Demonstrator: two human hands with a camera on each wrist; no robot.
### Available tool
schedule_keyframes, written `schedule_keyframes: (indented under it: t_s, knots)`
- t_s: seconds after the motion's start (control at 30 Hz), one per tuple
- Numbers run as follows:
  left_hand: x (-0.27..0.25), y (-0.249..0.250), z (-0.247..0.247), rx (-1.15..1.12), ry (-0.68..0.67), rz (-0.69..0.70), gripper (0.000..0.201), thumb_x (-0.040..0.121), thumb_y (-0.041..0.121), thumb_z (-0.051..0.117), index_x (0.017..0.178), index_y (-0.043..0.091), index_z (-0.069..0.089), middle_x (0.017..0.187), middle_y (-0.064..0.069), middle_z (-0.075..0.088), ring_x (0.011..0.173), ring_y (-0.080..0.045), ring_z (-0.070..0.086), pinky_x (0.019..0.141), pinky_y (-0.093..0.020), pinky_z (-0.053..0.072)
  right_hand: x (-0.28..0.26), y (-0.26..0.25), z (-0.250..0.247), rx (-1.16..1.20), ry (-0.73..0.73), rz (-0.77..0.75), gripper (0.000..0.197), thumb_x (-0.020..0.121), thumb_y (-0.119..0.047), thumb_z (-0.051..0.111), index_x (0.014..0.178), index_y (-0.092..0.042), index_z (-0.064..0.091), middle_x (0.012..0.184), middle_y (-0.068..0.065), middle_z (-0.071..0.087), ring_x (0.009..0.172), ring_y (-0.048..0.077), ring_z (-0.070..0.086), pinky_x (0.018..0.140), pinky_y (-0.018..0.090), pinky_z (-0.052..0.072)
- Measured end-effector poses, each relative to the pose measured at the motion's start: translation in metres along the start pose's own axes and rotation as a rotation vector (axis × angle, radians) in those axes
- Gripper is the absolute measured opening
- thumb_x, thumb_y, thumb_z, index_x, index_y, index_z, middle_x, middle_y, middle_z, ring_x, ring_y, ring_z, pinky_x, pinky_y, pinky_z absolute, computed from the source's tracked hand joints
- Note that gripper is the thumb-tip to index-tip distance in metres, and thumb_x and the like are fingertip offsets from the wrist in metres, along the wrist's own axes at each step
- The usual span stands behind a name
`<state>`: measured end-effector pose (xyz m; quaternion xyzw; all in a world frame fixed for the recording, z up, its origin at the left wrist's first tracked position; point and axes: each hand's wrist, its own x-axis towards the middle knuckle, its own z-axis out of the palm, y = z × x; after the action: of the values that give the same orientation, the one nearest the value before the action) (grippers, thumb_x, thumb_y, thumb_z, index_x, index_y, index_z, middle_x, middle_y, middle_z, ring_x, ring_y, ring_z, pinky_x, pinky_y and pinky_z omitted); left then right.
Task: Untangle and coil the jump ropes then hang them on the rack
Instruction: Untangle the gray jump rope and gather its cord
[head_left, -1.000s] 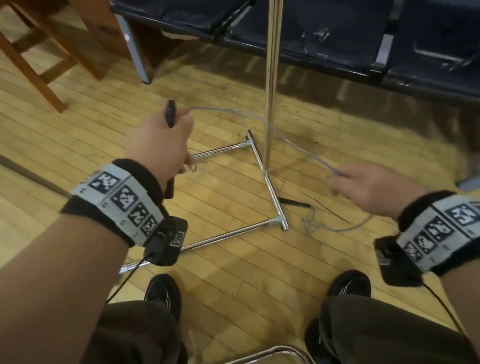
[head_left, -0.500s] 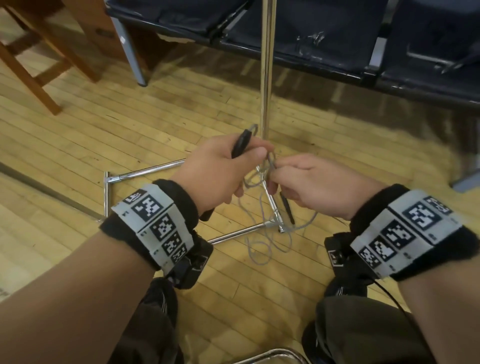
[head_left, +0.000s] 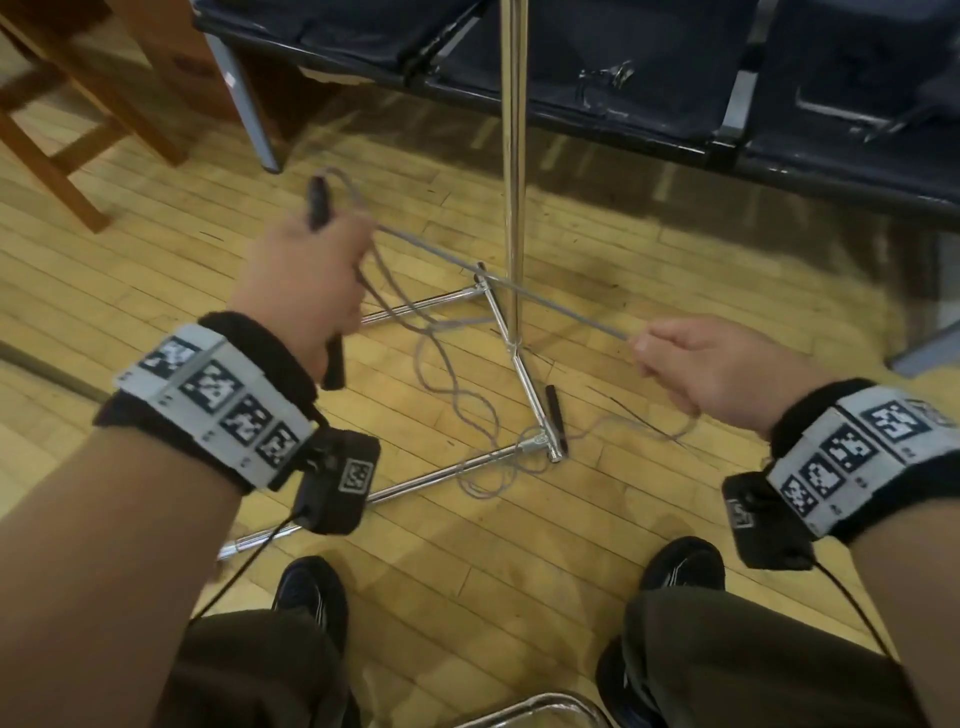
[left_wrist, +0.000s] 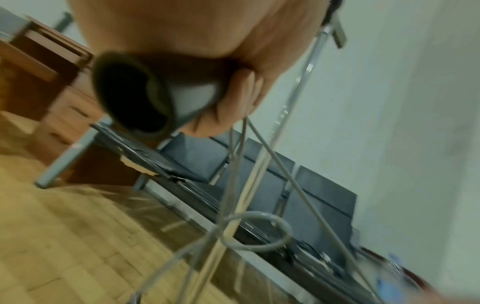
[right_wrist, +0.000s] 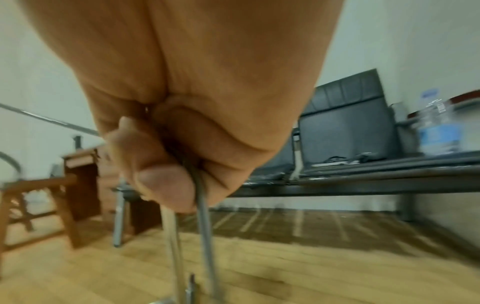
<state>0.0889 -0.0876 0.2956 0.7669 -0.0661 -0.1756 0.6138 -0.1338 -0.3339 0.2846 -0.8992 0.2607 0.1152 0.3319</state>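
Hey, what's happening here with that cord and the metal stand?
A person is coiling a grey jump rope. The left hand grips one black handle together with a few loops of the rope, and the right hand pinches the rope farther along, so one stretch runs taut between them. The rest hangs in loose loops down to the wooden floor, around the foot of the chrome rack. The other handle lies on the floor there. Nothing seen hanging yet.

Right hand (right_wrist: 182, 102) fingers (right_wrist: 161, 185) pinch grey rope (right_wrist: 203, 205).
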Motion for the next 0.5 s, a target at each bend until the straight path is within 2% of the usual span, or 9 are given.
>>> schedule_keyframes:
  t_s: [0.07,0.13,0.2,0.23,0.27,0.3,0.37,0.43,0.5]
  knots:
    - [0.010,-0.002,-0.017,-0.028,0.120,-0.031,0.016,0.092,0.037,0.066,0.088,0.021,0.064,0.064,0.009,0.051,0.050,-0.009,0.043,0.047,-0.029,0.039,-0.001,0.022,-0.002,-0.155,-0.028,0.129,0.043,0.106,-0.048,0.038,0.085,-0.019,0.063,0.067,-0.003,0.054,0.060,0.015,0.050,0.061,0.033,0.043]
    - [0.014,-0.009,-0.023,0.165,0.134,-0.035,0.020,0.093,0.038,0.062,0.094,0.019,0.067,0.071,0.003,0.052,0.056,-0.015,0.047,0.052,-0.036,0.043,-0.001,0.028,-0.001,-0.212,-0.034,0.194,0.044,0.107,-0.045,0.039,0.082,-0.020,0.063,0.069,-0.004,0.055,0.063,0.013,0.051,0.058,0.029,0.036]
    - [0.009,-0.013,-0.018,0.401,0.109,0.008,0.029,0.097,0.047,0.057,0.101,0.022,0.070,0.075,0.000,0.055,0.062,-0.021,0.052,0.059,-0.045,0.052,0.001,0.013,-0.001,-0.206,-0.018,0.156,0.042,0.107,-0.044,0.041,0.081,-0.022,0.064,0.071,-0.005,0.057,0.063,0.013,0.052,0.058,0.030,0.035]
    - [0.005,-0.012,-0.012,0.445,0.079,0.046,0.033,0.097,0.053,0.055,0.102,0.024,0.071,0.076,0.001,0.056,0.064,-0.022,0.053,0.065,-0.050,0.055,0.002,0.001,-0.001,-0.177,-0.016,0.104,0.041,0.106,-0.045,0.042,0.081,-0.023,0.065,0.069,-0.005,0.057,0.061,0.013,0.051,0.058,0.031,0.037]
    - [-0.001,-0.010,-0.006,0.428,0.016,0.073,0.035,0.094,0.058,0.055,0.102,0.028,0.072,0.074,0.002,0.057,0.064,-0.022,0.054,0.067,-0.051,0.057,0.003,-0.015,-0.001,-0.136,-0.022,0.046,0.040,0.104,-0.047,0.043,0.080,-0.025,0.066,0.066,-0.005,0.054,0.059,0.013,0.050,0.059,0.033,0.039]
    - [-0.007,-0.007,0.001,0.364,-0.089,0.076,0.036,0.090,0.061,0.057,0.104,0.032,0.074,0.071,0.005,0.056,0.061,-0.019,0.053,0.062,-0.048,0.055,0.003,-0.032,0.001,-0.082,-0.034,-0.003,0.039,0.103,-0.047,0.045,0.080,-0.024,0.067,0.064,-0.007,0.052,0.057,0.011,0.048,0.059,0.034,0.040]
    - [-0.021,-0.005,0.017,0.223,-0.397,0.019,0.035,0.087,0.062,0.063,0.107,0.036,0.077,0.064,0.010,0.053,0.052,-0.012,0.047,0.048,-0.034,0.046,0.000,-0.063,0.005,0.120,-0.092,-0.085,0.034,0.102,-0.040,0.049,0.083,-0.021,0.070,0.060,-0.010,0.047,0.052,0.006,0.043,0.058,0.032,0.037]
    - [-0.033,-0.008,0.030,0.193,-0.675,-0.013,0.037,0.089,0.060,0.065,0.107,0.029,0.076,0.061,0.011,0.052,0.047,-0.009,0.042,0.042,-0.026,0.038,-0.004,-0.085,0.009,0.363,-0.156,-0.145,0.029,0.103,-0.025,0.049,0.085,-0.013,0.069,0.058,-0.007,0.045,0.050,0.007,0.040,0.055,0.030,0.036]
    - [-0.040,-0.011,0.036,0.166,-0.788,0.000,0.036,0.092,0.058,0.064,0.099,0.024,0.073,0.057,0.011,0.048,0.044,-0.010,0.038,0.040,-0.024,0.034,-0.006,-0.094,0.010,0.458,-0.167,-0.172,0.027,0.103,-0.018,0.048,0.088,-0.005,0.066,0.057,-0.004,0.044,0.051,0.011,0.040,0.054,0.034,0.034]
